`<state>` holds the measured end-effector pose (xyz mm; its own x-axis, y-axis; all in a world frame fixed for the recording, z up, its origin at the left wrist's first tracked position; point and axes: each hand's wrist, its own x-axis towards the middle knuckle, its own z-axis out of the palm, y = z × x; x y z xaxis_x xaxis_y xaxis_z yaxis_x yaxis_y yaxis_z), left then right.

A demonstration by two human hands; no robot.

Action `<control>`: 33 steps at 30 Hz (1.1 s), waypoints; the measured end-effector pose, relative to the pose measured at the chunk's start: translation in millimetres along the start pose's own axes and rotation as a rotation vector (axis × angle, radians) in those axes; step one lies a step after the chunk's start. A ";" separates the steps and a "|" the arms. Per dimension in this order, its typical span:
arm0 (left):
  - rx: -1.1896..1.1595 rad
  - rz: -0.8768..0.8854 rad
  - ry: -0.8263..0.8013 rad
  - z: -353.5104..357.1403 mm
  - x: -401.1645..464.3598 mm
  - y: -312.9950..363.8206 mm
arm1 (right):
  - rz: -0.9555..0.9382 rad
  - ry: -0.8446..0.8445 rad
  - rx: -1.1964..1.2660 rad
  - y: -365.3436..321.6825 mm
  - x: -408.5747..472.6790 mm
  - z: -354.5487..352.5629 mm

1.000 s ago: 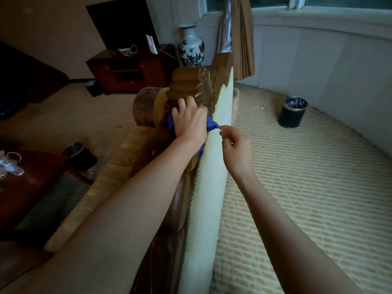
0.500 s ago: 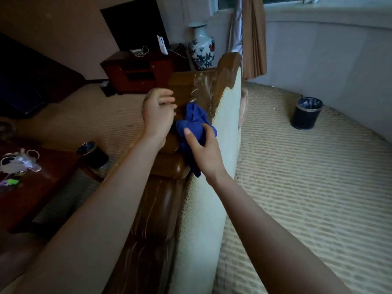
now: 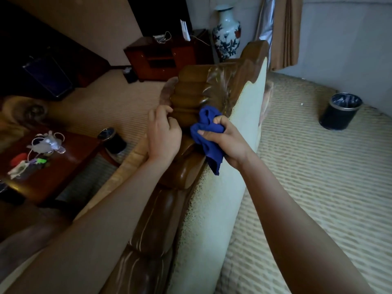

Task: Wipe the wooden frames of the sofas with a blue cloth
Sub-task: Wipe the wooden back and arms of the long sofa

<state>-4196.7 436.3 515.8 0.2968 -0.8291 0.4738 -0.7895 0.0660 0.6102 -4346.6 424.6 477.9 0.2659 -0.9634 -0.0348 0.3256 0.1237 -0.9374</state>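
We stand behind a sofa and look down along its carved, glossy brown wooden frame (image 3: 191, 96), a rail capping the pale cream upholstered back (image 3: 214, 209). Our right hand (image 3: 224, 141) is clenched around a bunched blue cloth (image 3: 206, 126), held against the rail where the ribbed carving meets the cream fabric; a loose tail of cloth hangs down toward the upholstery. Our left hand (image 3: 163, 134) holds no cloth; its fingers curl over the near-left edge of the carved rail, steadying us.

The rail's long axis runs from the bottom of the view, close to us, up and away toward a blue-and-white porcelain vase (image 3: 227, 37) standing by the curtain, ending in a raised scrolled crest.

Risks, as we judge them: the tightly bunched cloth may ride over the ridges and leave the grooves between them dusty. The dangling tail could drag grime onto the pale fabric. A hard sweep along the polished, slippery wood might carry our hand off the edge.
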 end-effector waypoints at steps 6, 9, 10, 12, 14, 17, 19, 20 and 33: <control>0.024 -0.011 0.003 -0.4 -3.3 2.5 | -0.048 0.177 -0.250 9.0 7.6 -13.3; 0.026 -0.002 0.026 0.6 -2.0 2.0 | -0.084 0.421 -0.289 21.6 16.6 -20.2; 0.029 -0.001 0.030 0.9 -1.4 1.9 | -0.097 0.462 -0.274 23.4 20.6 -20.1; 0.035 0.006 0.035 1.3 -0.9 1.6 | -0.103 0.494 -0.261 24.7 29.1 -13.3; 0.038 0.013 0.035 1.8 -0.5 1.3 | -0.106 0.512 -0.222 22.7 31.2 0.1; 0.042 0.016 0.041 2.3 0.4 0.9 | -0.103 0.578 -0.176 28.1 26.2 15.3; 0.038 0.021 0.042 2.1 0.3 0.1 | -0.104 0.591 -0.163 34.0 14.5 21.6; 0.034 0.024 0.040 1.9 0.1 0.0 | -0.121 0.577 -0.167 38.1 6.8 24.6; -0.011 0.004 0.027 0.1 -2.4 0.0 | -0.490 0.438 -0.850 12.7 -13.9 47.2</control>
<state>-4197.4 438.2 514.6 0.3076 -0.8138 0.4931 -0.7847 0.0761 0.6152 -4303.4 450.9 482.9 -0.1255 -0.8853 0.4478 -0.4741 -0.3429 -0.8109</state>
